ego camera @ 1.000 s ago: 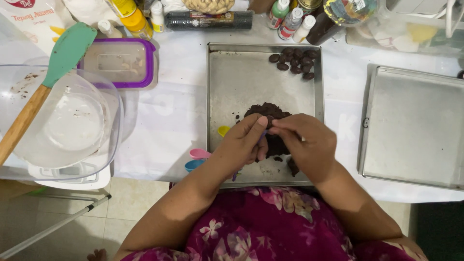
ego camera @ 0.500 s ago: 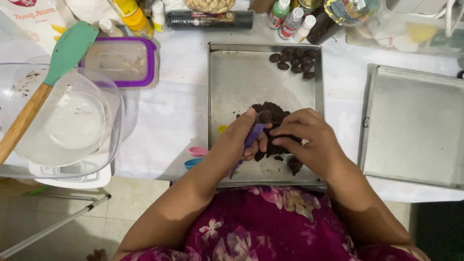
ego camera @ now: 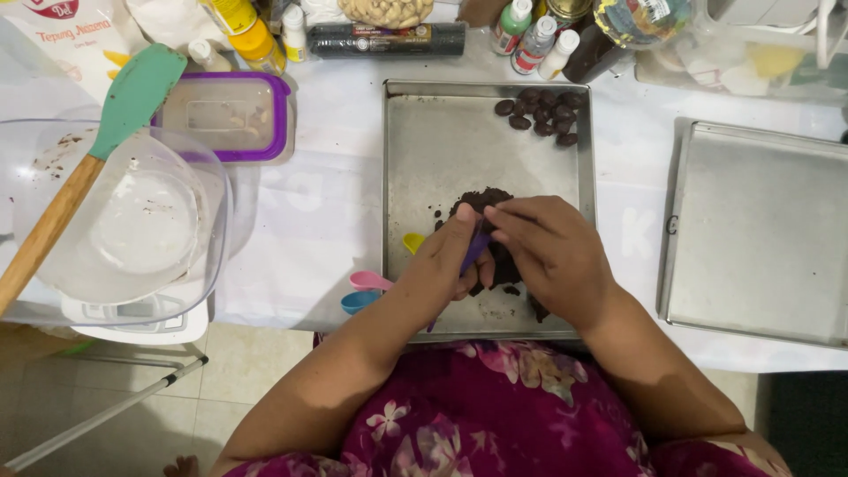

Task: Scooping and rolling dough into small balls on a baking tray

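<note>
left hand (ego camera: 446,265): fingers curled round a small purple scoop (ego camera: 475,249), grip closed on it, over the lower middle of the baking tray (ego camera: 442,141)
right hand (ego camera: 548,252): half-curled, fingertips met the scoop tip at about 9 o'clock from the palm – pressing dark dough there; couldn't tell if it pinched anything
dough pile (ego camera: 481,201): dark brown, crumbly, on the tray at 12 o'clock from both hands, touching them
shaped pieces (ego camera: 541,110): cluster of small dark balls, tray's 1 o'clock corner, well apart from the hands
measuring spoons (ego camera: 375,283): yellow, pink and blue bowls poked out at 9 o'clock of the left hand, at the tray's left rim
second tray (ego camera: 760,230): bare metal, at 3 o'clock from the first, apart from it
mixing bowl (ego camera: 115,221): clear plastic, far at 9 o'clock, smears of dough inside – teal spatula (ego camera: 106,141) with wooden handle lay across it
purple-lidded box (ego camera: 225,115): at 10 o'clock, between bowl and tray
bottles and jars (ego camera: 530,35): rowed along the 12 o'clock edge of the table
</note>
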